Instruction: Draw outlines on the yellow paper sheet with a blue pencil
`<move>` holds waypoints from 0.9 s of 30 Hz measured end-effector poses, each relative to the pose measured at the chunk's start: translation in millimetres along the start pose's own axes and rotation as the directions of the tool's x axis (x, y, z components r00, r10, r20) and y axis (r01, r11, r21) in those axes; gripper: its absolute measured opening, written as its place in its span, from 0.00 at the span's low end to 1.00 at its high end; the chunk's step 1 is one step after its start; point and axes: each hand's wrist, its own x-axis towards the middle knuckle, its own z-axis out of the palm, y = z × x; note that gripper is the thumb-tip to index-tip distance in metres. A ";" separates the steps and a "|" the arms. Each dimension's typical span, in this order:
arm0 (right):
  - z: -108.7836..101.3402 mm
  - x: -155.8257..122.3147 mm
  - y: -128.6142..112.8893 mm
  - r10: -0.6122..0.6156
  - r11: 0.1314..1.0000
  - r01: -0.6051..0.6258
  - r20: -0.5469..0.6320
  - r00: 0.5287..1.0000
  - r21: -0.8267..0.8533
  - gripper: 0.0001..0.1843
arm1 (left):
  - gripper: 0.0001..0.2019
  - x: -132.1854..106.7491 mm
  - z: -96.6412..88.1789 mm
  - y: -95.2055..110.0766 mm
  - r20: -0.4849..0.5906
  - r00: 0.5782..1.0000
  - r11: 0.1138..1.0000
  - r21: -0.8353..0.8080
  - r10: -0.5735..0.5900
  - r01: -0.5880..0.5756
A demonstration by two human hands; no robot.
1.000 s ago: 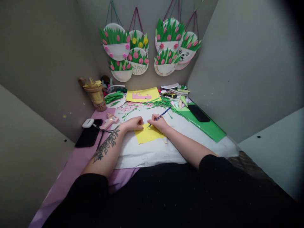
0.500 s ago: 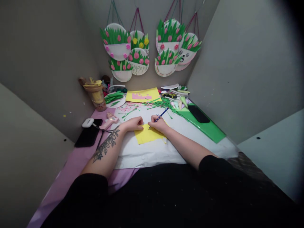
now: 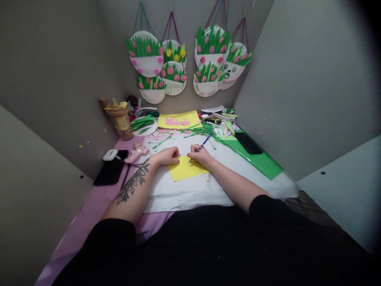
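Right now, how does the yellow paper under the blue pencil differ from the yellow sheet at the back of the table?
The near yellow paper has the right hand, holding the blue pencil, over it; the back yellow sheet has no hand on it. The back yellow sheet bears pink cut paper; the near yellow paper shows none. Both are yellow.
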 end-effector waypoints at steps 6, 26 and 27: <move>-27.6 9.3 11.2 -0.055 0.989 0.094 -0.312 0.948 0.112 0.18 | 0.16 -5.2 -7.3 -1.2 0.010 0.999 0.999 -0.009 -0.046 0.046; -34.4 2.7 10.8 -0.039 0.984 0.011 -0.156 0.987 -0.178 0.24 | 0.09 -3.0 -5.6 -7.7 -0.105 0.986 0.990 0.046 -0.127 0.132; -35.2 3.8 12.3 -0.059 0.980 0.024 -0.172 0.983 -0.198 0.24 | 0.09 -2.6 -5.3 -7.4 -0.103 0.986 0.989 0.051 -0.130 0.135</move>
